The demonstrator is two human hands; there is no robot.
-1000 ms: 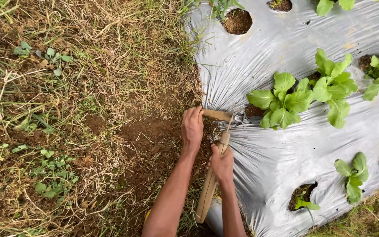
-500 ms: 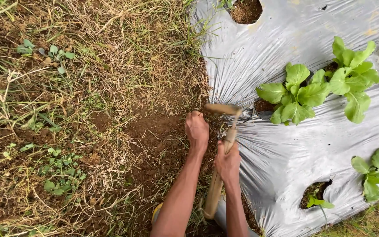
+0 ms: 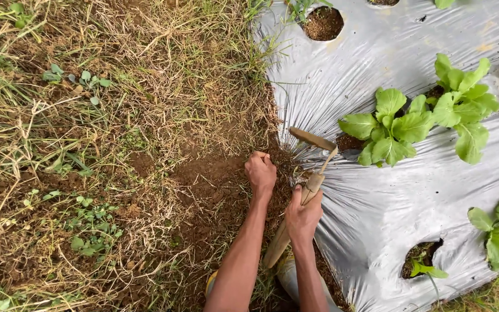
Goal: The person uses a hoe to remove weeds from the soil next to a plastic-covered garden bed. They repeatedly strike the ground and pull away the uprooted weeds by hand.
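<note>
Weeding along the plastic mulch sheet [image 3: 388,231] edge is in hand: right hand [image 3: 302,216] grasps the hand hoe [image 3: 313,173] at centre frame, left hand [image 3: 260,171] clenched on soil and grass. Next likely needs pulling the clump free, clear of the lettuce [image 3: 391,124].

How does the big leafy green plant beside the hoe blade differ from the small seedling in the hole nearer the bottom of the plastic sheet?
The big leafy green plant spreads broad leaves that hide its hole; the small seedling shows only a few tiny leaves, with bare soil around it. Both grow through holes in the silver plastic sheet.
</note>
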